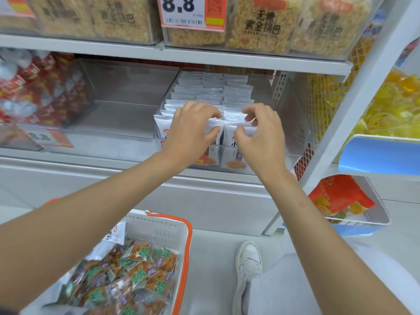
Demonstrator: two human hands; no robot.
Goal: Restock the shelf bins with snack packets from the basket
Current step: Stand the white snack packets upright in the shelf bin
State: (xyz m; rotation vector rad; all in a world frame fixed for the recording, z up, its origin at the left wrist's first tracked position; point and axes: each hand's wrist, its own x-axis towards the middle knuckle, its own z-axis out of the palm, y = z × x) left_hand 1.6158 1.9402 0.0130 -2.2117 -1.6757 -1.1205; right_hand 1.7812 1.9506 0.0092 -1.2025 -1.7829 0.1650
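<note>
"Rows of white packets (pixel 213 92) fill the clear bin (pixel 169 96) right under those hands. Why are both hands at the front row?"

"Squaring it up, I'd say. The left hand (pixel 193 130) has fingers and thumb curled over the top edge of a front packet. The right hand (pixel 259 130) pinches the top of the one just beside it. Neither hand is loose. Holding them by the tops keeps them upright, faces out."

"What do they look like?"

"Small, flat and white, with sealed tops. They stand on edge, packed front to back, several rows across. The front ones show a red logo, dark lettering and a picture of something orange low down. They look light and a bit slippery, so I'd guess they tip over easily."

"And the basket (pixel 156 226)?"

"Below and left of the left forearm, on the floor. It has white walls and an orange rim, and it's heaped with brown-and-green packets (pixel 136 276). One white packet pokes up at its back edge."

"So that bin looks about done?"

"Near enough full. The empty bin (pixel 122 114) just left of the left hand is likely next. Red packets (pixel 38 87) sit further left again."
</note>
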